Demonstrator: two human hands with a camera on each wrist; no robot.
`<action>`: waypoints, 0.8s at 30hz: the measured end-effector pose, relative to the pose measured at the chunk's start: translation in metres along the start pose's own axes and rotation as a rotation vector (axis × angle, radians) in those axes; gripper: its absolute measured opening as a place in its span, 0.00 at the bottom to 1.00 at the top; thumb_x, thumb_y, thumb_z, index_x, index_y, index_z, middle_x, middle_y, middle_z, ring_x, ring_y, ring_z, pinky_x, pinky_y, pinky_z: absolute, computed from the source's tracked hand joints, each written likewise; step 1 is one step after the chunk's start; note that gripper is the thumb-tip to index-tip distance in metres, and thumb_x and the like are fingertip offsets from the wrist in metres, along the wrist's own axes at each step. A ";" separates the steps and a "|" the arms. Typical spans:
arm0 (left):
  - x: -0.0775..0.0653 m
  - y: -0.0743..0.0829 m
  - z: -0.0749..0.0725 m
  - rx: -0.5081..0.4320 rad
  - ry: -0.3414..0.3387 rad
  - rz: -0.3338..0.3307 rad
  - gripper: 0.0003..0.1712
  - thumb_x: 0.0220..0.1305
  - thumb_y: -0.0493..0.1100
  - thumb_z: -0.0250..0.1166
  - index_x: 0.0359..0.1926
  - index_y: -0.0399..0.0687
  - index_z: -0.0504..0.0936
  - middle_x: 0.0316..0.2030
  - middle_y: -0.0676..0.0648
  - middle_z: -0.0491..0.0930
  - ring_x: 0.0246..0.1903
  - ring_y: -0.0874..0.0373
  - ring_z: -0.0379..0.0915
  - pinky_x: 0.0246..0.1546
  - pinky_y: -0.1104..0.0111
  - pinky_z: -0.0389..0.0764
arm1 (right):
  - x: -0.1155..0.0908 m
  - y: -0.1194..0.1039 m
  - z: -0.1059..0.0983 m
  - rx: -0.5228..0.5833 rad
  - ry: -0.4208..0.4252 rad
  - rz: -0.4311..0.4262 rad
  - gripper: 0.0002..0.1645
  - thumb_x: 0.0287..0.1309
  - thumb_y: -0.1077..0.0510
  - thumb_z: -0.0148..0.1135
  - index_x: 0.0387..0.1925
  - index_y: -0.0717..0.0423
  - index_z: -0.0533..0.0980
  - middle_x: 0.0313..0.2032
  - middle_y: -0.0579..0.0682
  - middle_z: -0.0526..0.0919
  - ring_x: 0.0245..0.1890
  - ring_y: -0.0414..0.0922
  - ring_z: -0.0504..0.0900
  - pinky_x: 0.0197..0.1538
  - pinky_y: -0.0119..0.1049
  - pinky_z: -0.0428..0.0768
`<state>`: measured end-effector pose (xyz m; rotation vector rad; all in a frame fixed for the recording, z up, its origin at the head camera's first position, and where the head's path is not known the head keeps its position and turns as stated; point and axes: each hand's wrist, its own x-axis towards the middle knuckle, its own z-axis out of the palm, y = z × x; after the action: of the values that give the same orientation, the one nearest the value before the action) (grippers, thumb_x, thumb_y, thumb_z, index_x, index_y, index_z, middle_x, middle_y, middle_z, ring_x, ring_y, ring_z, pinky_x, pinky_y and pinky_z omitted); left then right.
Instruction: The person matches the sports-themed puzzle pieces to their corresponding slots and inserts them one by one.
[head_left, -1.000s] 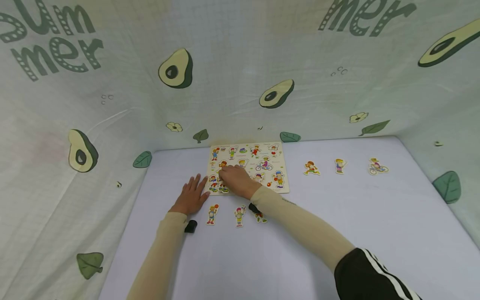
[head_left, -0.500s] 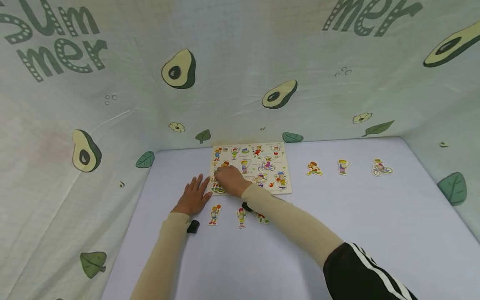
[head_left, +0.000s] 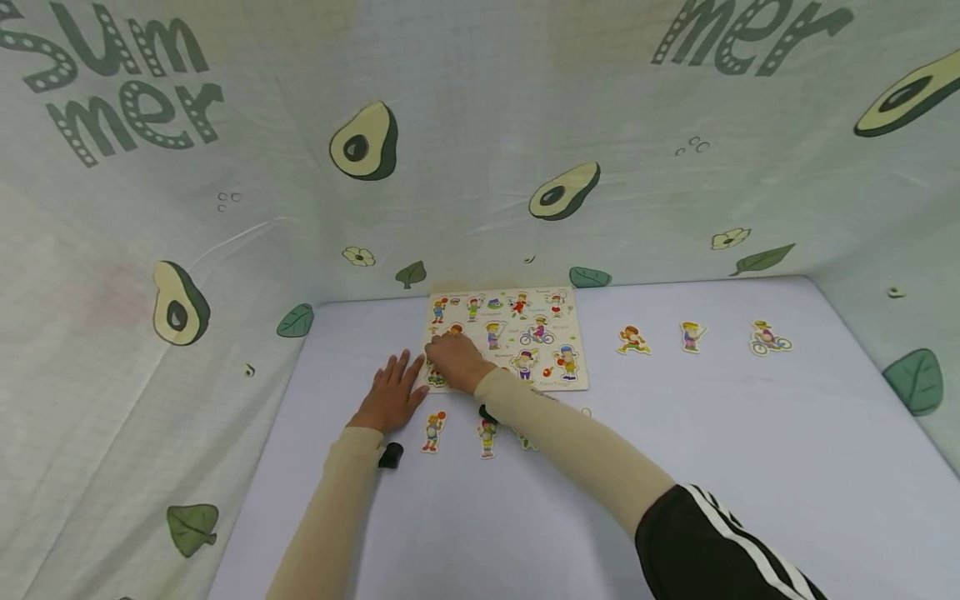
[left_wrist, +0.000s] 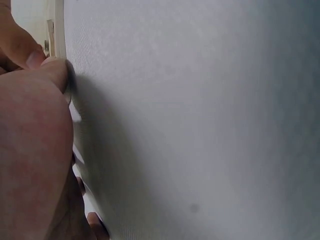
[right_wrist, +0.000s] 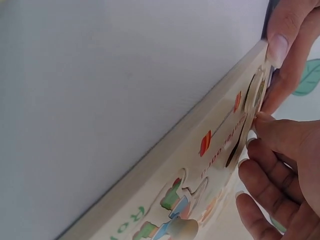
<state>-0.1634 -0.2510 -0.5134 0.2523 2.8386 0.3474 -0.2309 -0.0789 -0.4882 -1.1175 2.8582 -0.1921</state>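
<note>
A pale wooden puzzle board (head_left: 558, 340) with printed sporting figures lies at the back of the table. My right hand (head_left: 456, 360) is over its lower left corner, fingers curled. In the right wrist view, the right thumb and fingertips hold the edge of a figure-shaped puzzle piece (right_wrist: 259, 92), which sits slightly raised at its recess. Much of that piece is hidden by the hand in the head view. Flat on the table, my left hand (head_left: 390, 398) has its fingers spread; its thumb (right_wrist: 278, 49) rests against the board's corner.
Loose figure pieces lie in front of the board, among them a ball player (head_left: 433, 432) and one beside the right wrist (head_left: 487, 442). Right of the board are a runner (head_left: 633, 340), a standing figure (head_left: 691, 337) and a cyclist (head_left: 768, 337). A patterned cloth (head_left: 465, 183) hangs behind.
My right hand has shifted slightly left and toward the board's lower left corner, with the puzzle piece under its fingers. The left hand stays beside the board. The head view has turned slightly left.
</note>
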 end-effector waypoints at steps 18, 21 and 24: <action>-0.002 0.004 -0.003 0.025 -0.014 -0.001 0.38 0.85 0.53 0.50 0.85 0.43 0.51 0.84 0.33 0.43 0.82 0.31 0.36 0.81 0.38 0.43 | -0.003 -0.002 -0.004 -0.063 0.004 0.007 0.13 0.74 0.54 0.67 0.54 0.54 0.84 0.49 0.49 0.88 0.50 0.46 0.87 0.59 0.44 0.85; -0.003 0.006 -0.004 0.020 -0.009 -0.001 0.37 0.85 0.52 0.50 0.85 0.43 0.52 0.84 0.33 0.43 0.82 0.31 0.36 0.81 0.38 0.43 | -0.008 0.004 -0.009 -0.074 0.026 0.001 0.12 0.74 0.54 0.66 0.53 0.53 0.85 0.49 0.49 0.88 0.51 0.46 0.87 0.58 0.44 0.85; -0.004 0.004 -0.005 0.023 -0.006 -0.001 0.38 0.85 0.52 0.50 0.85 0.43 0.52 0.84 0.32 0.43 0.82 0.31 0.36 0.81 0.39 0.44 | -0.017 0.011 -0.017 -0.070 0.056 0.000 0.12 0.73 0.54 0.67 0.53 0.52 0.85 0.51 0.48 0.88 0.53 0.46 0.86 0.60 0.44 0.84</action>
<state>-0.1602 -0.2485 -0.5066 0.2565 2.8377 0.3136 -0.2281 -0.0576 -0.4723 -1.1416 2.9362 -0.1257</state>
